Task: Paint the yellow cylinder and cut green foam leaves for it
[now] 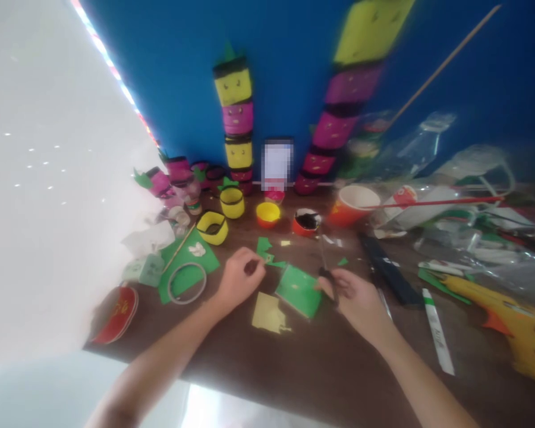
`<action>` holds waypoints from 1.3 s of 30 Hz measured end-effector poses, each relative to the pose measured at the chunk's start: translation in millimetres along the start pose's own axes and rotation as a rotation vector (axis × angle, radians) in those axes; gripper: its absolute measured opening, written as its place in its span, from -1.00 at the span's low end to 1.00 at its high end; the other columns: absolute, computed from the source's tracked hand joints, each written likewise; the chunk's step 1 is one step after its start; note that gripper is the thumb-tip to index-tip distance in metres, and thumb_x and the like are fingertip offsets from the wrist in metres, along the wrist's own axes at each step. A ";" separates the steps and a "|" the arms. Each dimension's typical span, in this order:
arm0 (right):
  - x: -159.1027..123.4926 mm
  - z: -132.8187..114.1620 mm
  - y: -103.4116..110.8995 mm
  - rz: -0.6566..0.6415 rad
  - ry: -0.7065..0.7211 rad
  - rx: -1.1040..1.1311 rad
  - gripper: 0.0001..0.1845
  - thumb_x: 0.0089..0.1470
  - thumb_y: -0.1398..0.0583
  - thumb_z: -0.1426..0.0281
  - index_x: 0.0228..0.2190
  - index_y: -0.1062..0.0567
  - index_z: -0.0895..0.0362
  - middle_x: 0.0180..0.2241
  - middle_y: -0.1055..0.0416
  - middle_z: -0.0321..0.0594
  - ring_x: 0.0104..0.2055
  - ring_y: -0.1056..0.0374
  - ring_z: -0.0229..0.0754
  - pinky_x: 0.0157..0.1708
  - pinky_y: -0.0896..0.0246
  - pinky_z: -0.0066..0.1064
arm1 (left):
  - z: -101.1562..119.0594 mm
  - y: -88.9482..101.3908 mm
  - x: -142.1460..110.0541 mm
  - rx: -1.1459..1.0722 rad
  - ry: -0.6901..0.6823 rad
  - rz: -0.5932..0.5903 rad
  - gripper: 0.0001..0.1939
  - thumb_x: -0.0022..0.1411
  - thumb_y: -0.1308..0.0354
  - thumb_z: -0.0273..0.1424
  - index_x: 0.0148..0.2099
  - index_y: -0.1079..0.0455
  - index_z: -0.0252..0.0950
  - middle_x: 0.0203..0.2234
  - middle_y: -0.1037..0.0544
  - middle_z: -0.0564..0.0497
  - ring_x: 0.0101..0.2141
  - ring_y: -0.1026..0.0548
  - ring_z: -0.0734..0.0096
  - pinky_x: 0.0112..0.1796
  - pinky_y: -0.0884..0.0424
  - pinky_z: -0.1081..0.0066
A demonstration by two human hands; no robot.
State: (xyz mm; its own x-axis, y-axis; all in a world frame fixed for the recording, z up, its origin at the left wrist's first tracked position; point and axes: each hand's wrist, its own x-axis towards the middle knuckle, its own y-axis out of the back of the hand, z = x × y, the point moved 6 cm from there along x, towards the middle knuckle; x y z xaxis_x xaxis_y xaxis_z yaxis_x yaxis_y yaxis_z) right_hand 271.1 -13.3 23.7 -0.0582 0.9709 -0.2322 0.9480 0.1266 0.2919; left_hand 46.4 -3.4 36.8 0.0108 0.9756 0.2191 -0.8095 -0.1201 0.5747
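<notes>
My right hand [361,300] grips a pair of scissors [326,276] by the dark handles, with the thin blades pointing away from me. Fingers curled and tips pinched, my left hand [245,274] is beside some green scraps [271,260]; whatever is in the pinch is too small and blurred to make out. Between the hands lies a green square piece [299,291] with a pale mark on it. Just nearer to me is a cut yellow piece [270,313]. A green sheet [211,261] rests left of my left hand, under a roll of tape [187,283].
Yellow cups [232,203], a small yellow bowl [268,214] and a cup of dark stuff [307,222] stand behind. At right lie a glue gun [517,327], a marker [437,333] and clear plastic bottles [428,142]. Stacks of pink and yellow faced cups [238,119] rise against the blue wall.
</notes>
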 end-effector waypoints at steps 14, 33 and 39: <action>-5.2 1.4 -30.4 -0.039 -0.050 0.305 -0.50 -0.40 -0.40 0.11 -0.46 -0.37 0.13 -0.55 -0.44 -0.26 -0.56 -0.34 -0.25 -0.60 -0.25 -0.47 | 11.6 -43.1 -11.9 -0.817 0.282 -0.283 -0.66 -0.10 -0.33 -0.18 -0.53 -0.40 -0.39 -0.55 -0.40 0.04 -0.47 -0.34 0.54 -0.41 -0.25 0.50; -19.6 -12.8 -56.1 -0.462 0.003 0.042 -0.48 -0.07 -0.12 -0.10 -0.57 -0.29 0.12 -0.64 -0.26 -0.33 -0.64 -0.06 -0.36 -0.62 0.07 -0.43 | -8.4 -40.1 -13.7 -0.900 0.415 -0.117 -0.74 -0.02 -0.29 -0.22 -0.43 -0.48 -0.35 -0.54 -0.42 0.07 -0.54 -0.25 0.63 -0.50 -0.16 0.55; -21.7 -14.5 -55.6 -0.437 -0.038 0.075 -0.53 -0.05 -0.15 -0.04 -0.58 -0.26 0.11 -0.64 -0.25 -0.33 -0.63 -0.06 -0.36 -0.64 0.10 -0.45 | -2.2 -40.4 -13.1 -0.917 0.425 -0.156 -0.72 -0.10 -0.33 -0.21 -0.47 -0.48 -0.35 -0.60 -0.44 0.07 -0.53 -0.30 0.58 -0.44 -0.22 0.50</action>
State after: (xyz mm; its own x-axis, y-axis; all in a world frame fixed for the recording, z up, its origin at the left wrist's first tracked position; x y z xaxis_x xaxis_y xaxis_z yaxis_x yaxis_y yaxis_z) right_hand 215.2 -38.5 26.0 -0.4484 0.8209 -0.3536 0.8569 0.5073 0.0912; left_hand 77.7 -10.9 9.0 0.0894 0.9742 -0.2071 -0.9565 0.0260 -0.2905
